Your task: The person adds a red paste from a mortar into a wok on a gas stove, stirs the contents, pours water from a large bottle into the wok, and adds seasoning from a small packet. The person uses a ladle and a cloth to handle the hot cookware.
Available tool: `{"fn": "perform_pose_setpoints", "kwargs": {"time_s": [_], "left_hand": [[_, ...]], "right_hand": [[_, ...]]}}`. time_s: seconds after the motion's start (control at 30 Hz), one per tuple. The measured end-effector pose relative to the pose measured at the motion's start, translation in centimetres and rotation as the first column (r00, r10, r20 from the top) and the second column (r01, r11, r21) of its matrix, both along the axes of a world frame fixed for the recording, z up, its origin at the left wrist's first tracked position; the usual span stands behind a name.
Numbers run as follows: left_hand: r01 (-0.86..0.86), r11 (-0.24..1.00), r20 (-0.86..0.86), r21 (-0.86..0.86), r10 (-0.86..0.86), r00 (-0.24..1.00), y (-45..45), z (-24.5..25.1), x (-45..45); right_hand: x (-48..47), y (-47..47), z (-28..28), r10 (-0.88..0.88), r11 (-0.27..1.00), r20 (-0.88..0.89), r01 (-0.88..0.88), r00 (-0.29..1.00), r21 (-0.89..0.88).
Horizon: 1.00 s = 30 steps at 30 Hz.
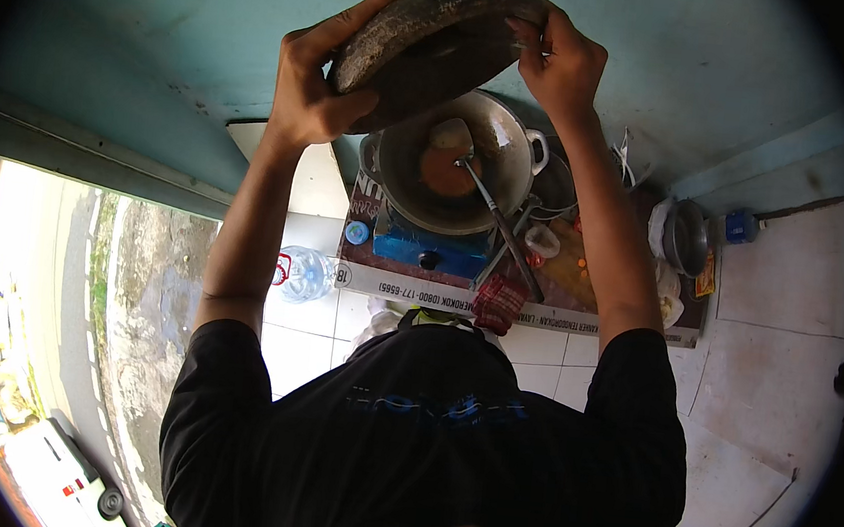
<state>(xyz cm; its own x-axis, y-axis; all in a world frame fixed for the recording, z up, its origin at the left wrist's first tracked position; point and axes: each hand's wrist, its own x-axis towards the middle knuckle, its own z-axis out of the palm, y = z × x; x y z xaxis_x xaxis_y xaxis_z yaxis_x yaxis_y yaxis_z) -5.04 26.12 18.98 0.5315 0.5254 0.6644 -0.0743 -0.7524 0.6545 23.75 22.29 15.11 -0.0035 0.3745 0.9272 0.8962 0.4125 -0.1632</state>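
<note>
Between my two hands a heavy dark stone mortar (441, 47), shallow and round, is held up and tilted, partly above the far rim of the wok. My left hand (325, 74) grips its left edge, the thumb on the near side. The right edge is in my right hand (564, 58). Below stands a metal wok (500, 187) with a little orange-brown sauce (441, 169) in its bottom. A ladle (485, 190) rests in it, bowl in the sauce and dark handle over the near rim. Under the wok is a blue gas stove (431, 245).
A low table with a printed cover (405, 285) carries the stove, a red checked cloth (500, 304), a wooden board (565, 257) and a metal bowl (685, 238). Left of it stands a clear plastic water bottle (306, 276). A teal wall (184, 54) rises close behind.
</note>
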Motion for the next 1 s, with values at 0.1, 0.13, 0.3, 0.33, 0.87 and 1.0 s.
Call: {"fn": "perform_pose_setpoints", "kwargs": {"time_s": [0.1, 0.13, 0.3, 0.33, 0.87, 1.0], "left_hand": [[-0.061, 0.998, -0.038, -0.008, 0.060, 0.997, -0.6, -2.4, -0.3], [-0.076, 0.994, -0.061, -0.074, 0.072, 0.996, -0.9, -3.7, -0.2], [-0.156, 0.908, -0.085, -0.388, 0.133, 0.987, -2.6, -9.8, 0.0], [-0.117, 0.913, -0.003, -0.390, 0.126, 0.992, -2.6, -10.4, -0.3], [-0.040, 0.564, 0.311, -0.825, 0.511, 0.801, -1.2, -19.1, -3.7], [-0.053, 0.523, 0.333, -0.851, 0.614, 0.716, -0.5, -20.1, -3.8]], "right_hand": [[-0.4, -0.4, -2.6, -0.010, 0.993, 0.002, 0.011, 1.000, -0.116], [-0.7, -0.6, -4.0, 0.079, 0.985, -0.056, -0.087, 0.995, -0.152], [-1.1, -0.4, -8.5, 0.013, 0.933, 0.089, 0.020, 0.996, -0.360], [-1.1, -0.4, -8.6, -0.001, 0.909, 0.116, 0.050, 0.993, -0.415], [4.0, -2.4, -2.7, -0.206, 0.418, 0.221, 0.290, 0.953, -0.861], [2.0, -3.6, -7.7, -0.167, 0.389, 0.260, 0.306, 0.951, -0.869]]}}
